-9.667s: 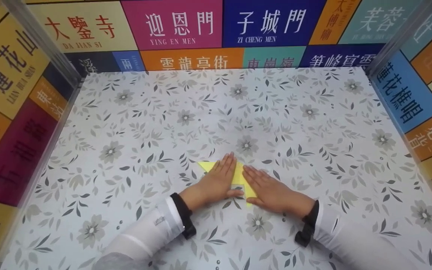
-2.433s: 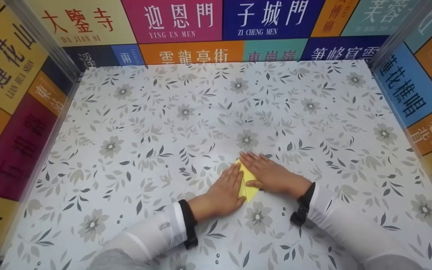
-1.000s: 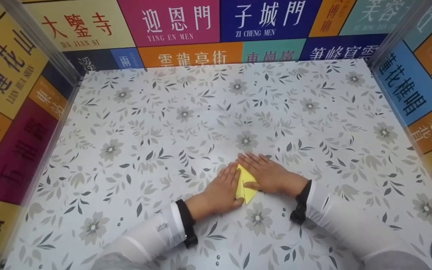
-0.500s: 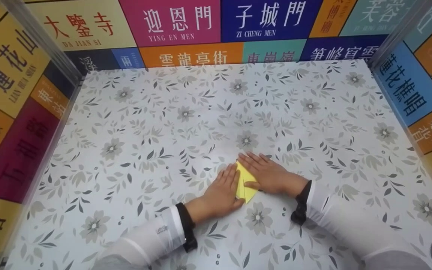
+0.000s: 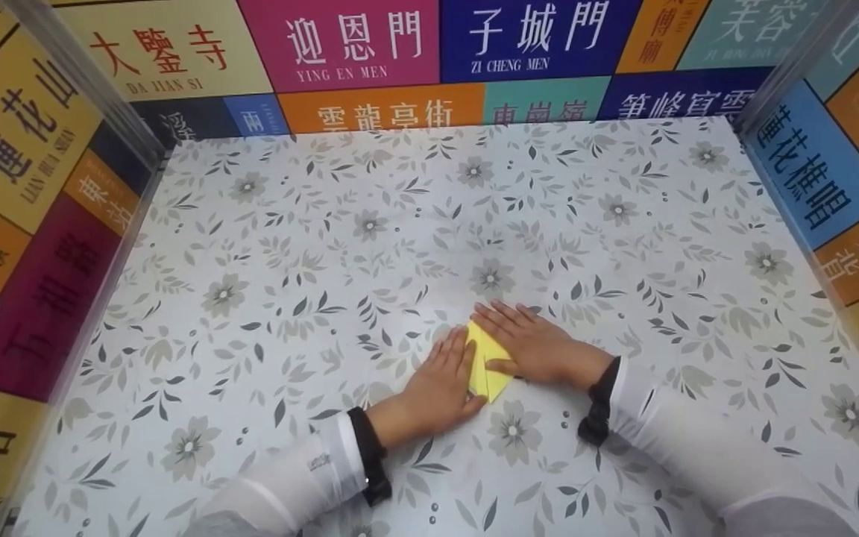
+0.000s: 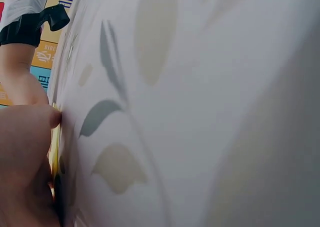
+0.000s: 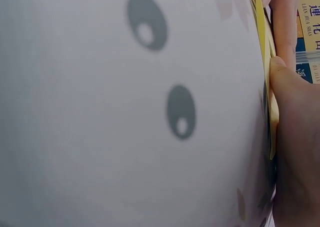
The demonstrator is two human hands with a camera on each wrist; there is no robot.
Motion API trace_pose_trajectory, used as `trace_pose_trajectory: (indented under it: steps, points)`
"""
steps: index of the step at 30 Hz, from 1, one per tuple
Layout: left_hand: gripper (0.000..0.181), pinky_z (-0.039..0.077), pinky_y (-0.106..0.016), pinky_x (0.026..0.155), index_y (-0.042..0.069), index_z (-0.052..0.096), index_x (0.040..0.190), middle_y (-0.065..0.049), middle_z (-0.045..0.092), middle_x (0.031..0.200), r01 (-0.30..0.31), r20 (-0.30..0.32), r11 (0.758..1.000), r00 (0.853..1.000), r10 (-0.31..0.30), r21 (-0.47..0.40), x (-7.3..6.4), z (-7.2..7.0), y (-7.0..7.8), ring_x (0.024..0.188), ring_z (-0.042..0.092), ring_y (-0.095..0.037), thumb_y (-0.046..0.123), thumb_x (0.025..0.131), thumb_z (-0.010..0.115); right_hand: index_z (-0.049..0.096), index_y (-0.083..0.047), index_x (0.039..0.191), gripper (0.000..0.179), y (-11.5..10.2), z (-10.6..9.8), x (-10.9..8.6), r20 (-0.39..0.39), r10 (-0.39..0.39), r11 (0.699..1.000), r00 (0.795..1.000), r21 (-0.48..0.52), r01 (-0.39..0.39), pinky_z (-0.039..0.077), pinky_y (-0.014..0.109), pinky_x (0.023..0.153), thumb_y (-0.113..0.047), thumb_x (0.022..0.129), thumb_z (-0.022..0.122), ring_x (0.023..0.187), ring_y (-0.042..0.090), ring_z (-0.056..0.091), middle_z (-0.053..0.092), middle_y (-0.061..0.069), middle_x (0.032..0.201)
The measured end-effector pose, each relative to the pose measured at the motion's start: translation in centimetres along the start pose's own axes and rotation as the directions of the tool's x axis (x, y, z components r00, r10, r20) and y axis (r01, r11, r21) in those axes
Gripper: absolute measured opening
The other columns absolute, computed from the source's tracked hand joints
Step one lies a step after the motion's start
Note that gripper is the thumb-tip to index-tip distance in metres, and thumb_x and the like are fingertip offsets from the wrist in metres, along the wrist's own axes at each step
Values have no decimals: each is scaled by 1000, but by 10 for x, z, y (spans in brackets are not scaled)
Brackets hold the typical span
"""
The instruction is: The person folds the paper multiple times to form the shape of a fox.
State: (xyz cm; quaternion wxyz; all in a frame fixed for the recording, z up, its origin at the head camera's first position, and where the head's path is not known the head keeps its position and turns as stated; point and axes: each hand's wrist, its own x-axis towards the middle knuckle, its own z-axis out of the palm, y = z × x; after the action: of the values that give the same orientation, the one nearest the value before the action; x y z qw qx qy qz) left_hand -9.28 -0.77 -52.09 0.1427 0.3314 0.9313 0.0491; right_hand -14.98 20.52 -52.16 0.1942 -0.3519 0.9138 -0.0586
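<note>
A folded piece of yellow paper (image 5: 491,359) lies flat on the flower-patterned table, its point facing away from me and a seam running down its middle. My left hand (image 5: 435,386) presses on its left side with fingers straight, the thumb near the lower corner. Over the right edge lies my right hand (image 5: 537,347), fingers extended and thumb resting on the paper. Both hands hide the paper's outer edges. In the right wrist view the layered paper (image 7: 265,42) shows edge-on beneath the right hand (image 7: 300,132). The left wrist view shows a thin yellow strip beside the left hand (image 6: 25,157).
The white table (image 5: 310,224) with grey flowers and leaves spreads around the hands. Colourful panels with Chinese lettering (image 5: 355,45) stand along the back and both sides. Black wrist straps (image 5: 370,455) with cameras sit at the ends of the white sleeves.
Earlier the paper had a wider, flared left corner and a notch showing the table; it is now a narrower shape. Over the last second the hands have barely moved.
</note>
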Motion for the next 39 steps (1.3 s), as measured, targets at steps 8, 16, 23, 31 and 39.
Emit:
trace_pose_trajectory:
  steps: [8,16,23,31,39]
  points:
    - [86,9,-41,123,-5,11,152,-24,1,161,1,45,997,999,3,-78,-17,0,-6,150,1,-34,54,98,41,0,-16,156,79,1,1,1,0,9,1000,1000,2,-9,3,47,122,-60,98,30,151,26,-5,-6,1,163]
    - [86,10,-41,123,-5,12,153,-23,1,161,9,82,992,997,1,-127,-37,-3,-12,150,2,-33,53,97,42,7,-12,157,78,1,2,0,-40,-16,999,999,37,18,6,48,122,-55,99,37,151,28,0,1,4,164]
    - [86,13,-44,122,-6,15,152,-24,7,160,7,68,996,998,-1,-89,-53,-1,-13,150,7,-35,54,97,43,4,-14,157,79,1,3,1,-33,-13,1000,999,26,14,5,48,122,-58,99,34,151,28,-1,0,4,164]
    - [86,8,-45,122,-3,9,153,-20,-1,161,22,188,985,982,11,-173,-50,-16,-19,150,0,-31,57,98,37,4,-15,157,80,2,2,1,-37,-4,1000,999,30,6,5,48,122,-59,98,34,151,28,-1,-1,4,164]
    - [87,7,-46,122,-5,7,153,-21,-2,161,-2,97,964,995,28,-267,-22,-44,-40,150,-2,-33,54,99,40,2,-15,157,80,1,3,1,-23,-7,999,1000,46,8,4,49,122,-60,98,33,151,28,-3,-3,4,164]
